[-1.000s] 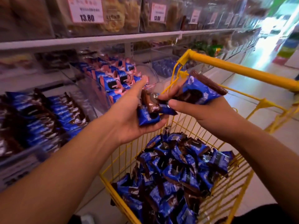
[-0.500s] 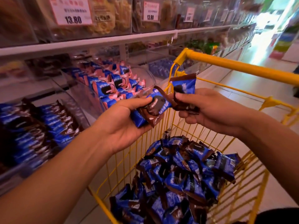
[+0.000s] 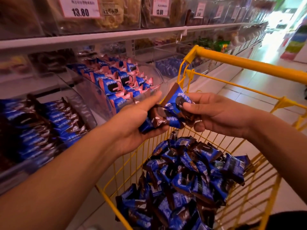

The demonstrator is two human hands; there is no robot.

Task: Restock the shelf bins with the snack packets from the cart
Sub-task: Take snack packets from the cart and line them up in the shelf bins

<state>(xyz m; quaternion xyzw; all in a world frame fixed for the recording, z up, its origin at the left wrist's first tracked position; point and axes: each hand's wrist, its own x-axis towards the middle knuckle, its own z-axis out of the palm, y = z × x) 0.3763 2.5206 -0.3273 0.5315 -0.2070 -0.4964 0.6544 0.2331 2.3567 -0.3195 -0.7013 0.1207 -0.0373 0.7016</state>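
Above the cart [image 3: 245, 63], the left hand [image 3: 132, 125] cups a few packets [image 3: 156, 120] in its palm, fingers curled under them. The right hand [image 3: 216, 113] pinches one packet [image 3: 176, 100] beside it. More packets heap inside the cart [image 3: 191, 176]. Left of the cart, bins [image 3: 86, 90] hold similar packets.

Blue pkts [image 3: 186, 178] heaped in cart [image 3: 249, 63]

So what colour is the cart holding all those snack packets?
Bright yellow: the cart has a yellow wire frame and handle bar, clearest in the head view.
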